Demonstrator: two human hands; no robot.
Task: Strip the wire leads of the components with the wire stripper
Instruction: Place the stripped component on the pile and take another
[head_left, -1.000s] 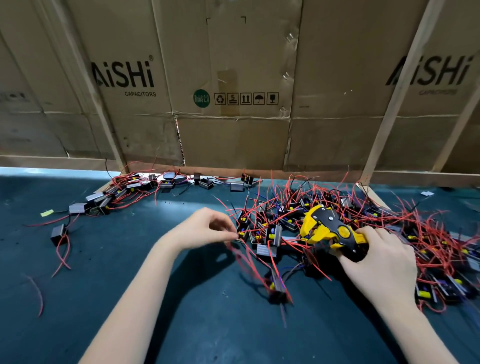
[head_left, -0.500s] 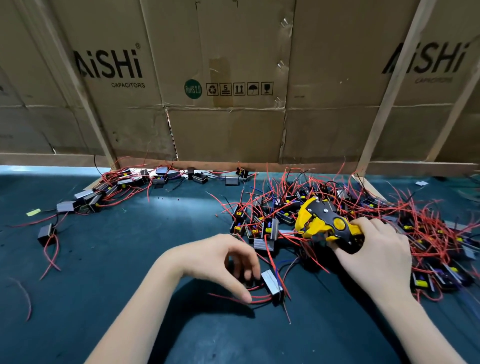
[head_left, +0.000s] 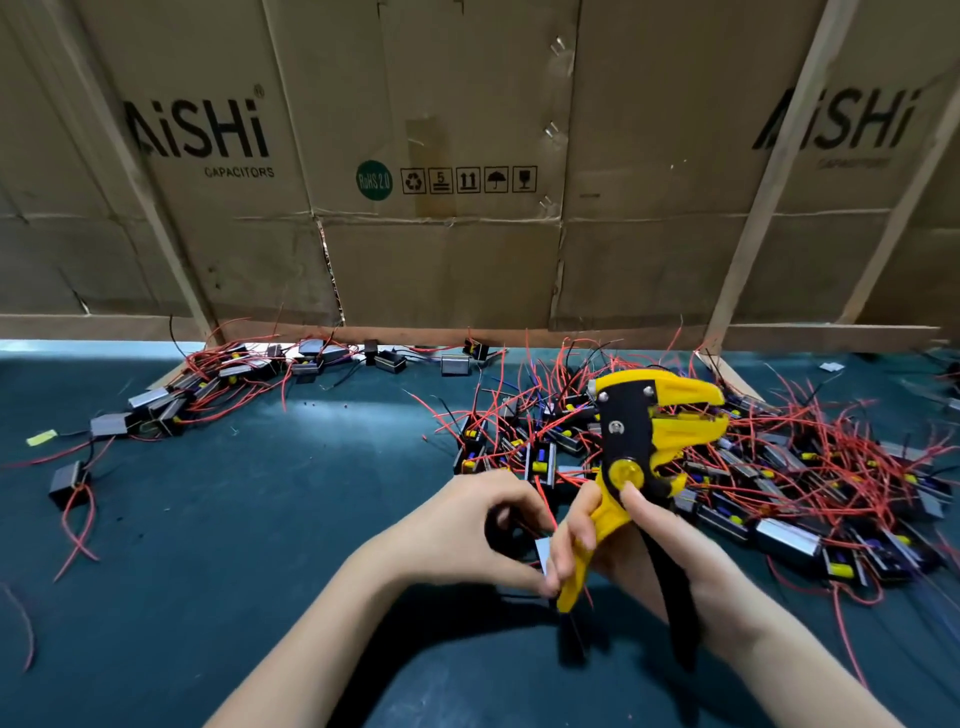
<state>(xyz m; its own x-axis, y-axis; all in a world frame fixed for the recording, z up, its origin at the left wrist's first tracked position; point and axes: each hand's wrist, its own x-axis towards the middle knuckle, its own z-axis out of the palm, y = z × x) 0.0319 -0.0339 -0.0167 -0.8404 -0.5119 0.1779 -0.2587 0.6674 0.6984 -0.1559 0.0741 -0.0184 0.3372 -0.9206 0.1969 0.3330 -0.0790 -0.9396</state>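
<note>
Right hand (head_left: 660, 551) grips wire stripper (head_left: 641, 441) by its handles, fingers curled round them, tool upright, head over big component pile (head_left: 753, 457) on right of surface (head_left: 249, 519). Left hand (head_left: 467, 530) pinches one small grey component (head_left: 543, 555) just beside stripper's yellow handle, fingers clamped on it. Smaller component cluster (head_left: 218, 379) far left by cardboard wall (head_left: 441, 249)

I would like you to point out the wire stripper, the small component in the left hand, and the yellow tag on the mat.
wire stripper (head_left: 626, 415), head view, on its black head plate.
component (head_left: 543, 555), head view, on its grey face between the fingers.
yellow tag (head_left: 41, 438), head view, on its middle.
</note>
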